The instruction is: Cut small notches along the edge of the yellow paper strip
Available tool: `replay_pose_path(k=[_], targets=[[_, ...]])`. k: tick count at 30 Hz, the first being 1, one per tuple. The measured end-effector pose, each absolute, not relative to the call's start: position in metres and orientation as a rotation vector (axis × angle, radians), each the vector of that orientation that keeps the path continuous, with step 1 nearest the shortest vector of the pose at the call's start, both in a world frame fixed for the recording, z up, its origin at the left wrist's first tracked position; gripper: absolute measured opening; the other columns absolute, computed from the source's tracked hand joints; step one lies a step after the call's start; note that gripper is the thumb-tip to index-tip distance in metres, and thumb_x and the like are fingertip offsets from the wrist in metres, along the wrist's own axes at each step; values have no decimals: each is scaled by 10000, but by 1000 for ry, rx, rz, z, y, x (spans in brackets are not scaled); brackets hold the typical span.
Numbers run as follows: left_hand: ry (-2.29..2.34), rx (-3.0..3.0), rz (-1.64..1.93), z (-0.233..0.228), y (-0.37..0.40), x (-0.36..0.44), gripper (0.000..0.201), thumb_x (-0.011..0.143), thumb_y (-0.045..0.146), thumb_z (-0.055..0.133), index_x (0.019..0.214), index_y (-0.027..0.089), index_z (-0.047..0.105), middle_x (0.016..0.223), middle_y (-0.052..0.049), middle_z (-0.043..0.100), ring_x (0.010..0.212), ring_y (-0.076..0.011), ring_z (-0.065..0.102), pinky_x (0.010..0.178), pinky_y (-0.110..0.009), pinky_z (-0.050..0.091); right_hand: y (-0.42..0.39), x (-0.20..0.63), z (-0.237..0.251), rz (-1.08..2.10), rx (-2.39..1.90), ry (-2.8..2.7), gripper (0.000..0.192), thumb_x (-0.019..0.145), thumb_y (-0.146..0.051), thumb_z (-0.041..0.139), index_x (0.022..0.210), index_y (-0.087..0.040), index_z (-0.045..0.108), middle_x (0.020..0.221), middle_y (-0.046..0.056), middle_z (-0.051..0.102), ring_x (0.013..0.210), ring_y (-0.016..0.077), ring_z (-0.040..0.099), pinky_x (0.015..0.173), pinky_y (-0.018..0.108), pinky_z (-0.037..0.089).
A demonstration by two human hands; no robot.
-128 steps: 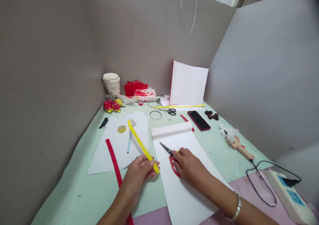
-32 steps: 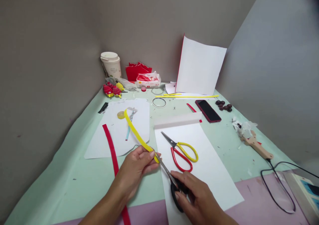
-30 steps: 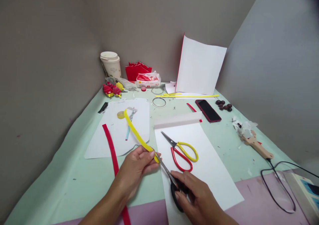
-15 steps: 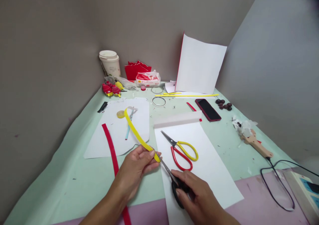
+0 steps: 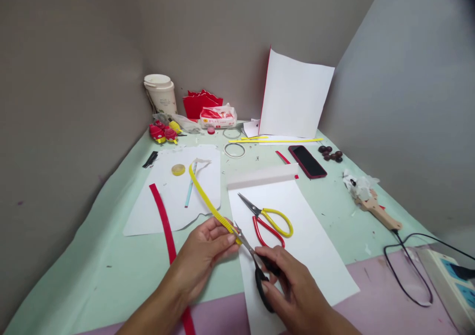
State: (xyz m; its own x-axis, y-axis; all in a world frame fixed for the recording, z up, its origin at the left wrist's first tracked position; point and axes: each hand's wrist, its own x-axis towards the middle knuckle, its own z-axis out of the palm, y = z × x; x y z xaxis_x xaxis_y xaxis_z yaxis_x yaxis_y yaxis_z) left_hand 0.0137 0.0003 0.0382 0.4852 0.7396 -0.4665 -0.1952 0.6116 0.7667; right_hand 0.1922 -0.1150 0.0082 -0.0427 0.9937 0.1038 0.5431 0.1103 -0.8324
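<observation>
The left hand [image 5: 206,248] is pinching the near end of a ribbed yellow strip [image 5: 208,202] between thumb and fingertips; the rest of the strip is arching up and away over the cut white sheet [image 5: 163,211] on the left. The right hand [image 5: 287,288] is closed round the black handles of a small pair of scissors [image 5: 252,256], w/ the blades slightly parted and the tips meeting the strip's end right at the left fingertips.

To do this snip well, I'd say: keep the strip taut & flat betw. the pinch and the blades, take small bites w/ the tip of the blades only, and keep the left fingertips just clear of the edge, since they're sitting v. close to it.

The strip end is lying just beyond the left thumb, touching the blade tips, approx. over the left edge of the long white paper [image 5: 308,236]. The red-and-yellow scissors [image 5: 267,217] are lying unused on that paper, just beyond the right hand. A red strip [image 5: 162,214] is running along the green table cover [image 5: 111,256], left of the left wrist. A phone [image 5: 307,161] & a wire ring [image 5: 234,150] are sitting well apart, further back.
</observation>
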Motion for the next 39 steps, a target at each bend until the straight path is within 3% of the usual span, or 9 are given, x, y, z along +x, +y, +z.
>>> replay_pose_path(k=[8,35,39], targets=[[915,737,610,36,1,14,214,748,158,739,945,201,668,775,15,668,781,-108,647,742,-209,524,-115,191,11,778,-1587,-1734,502,764,-145,545,1258,-216,486,936,51,601,739,183,562,706,339,489],[933,779,595,36,0,16,309,747,150,735,1043,164,647,887,-47,715,848,-154,665,806,-270,529,-116,193,6,738,-1591,-1764,513,796,-160,562,1287,-258,455,920,38,592,747,193,561,681,351,480],[928,781,601,35,1,16,289,744,150,740,1019,176,655,805,-14,698,807,-136,658,788,-254,531,-116,193,5,710,-1568,-1772,492,806,-163,553,1281,-253,458,910,39,596,744,195,565,669,348,477]])
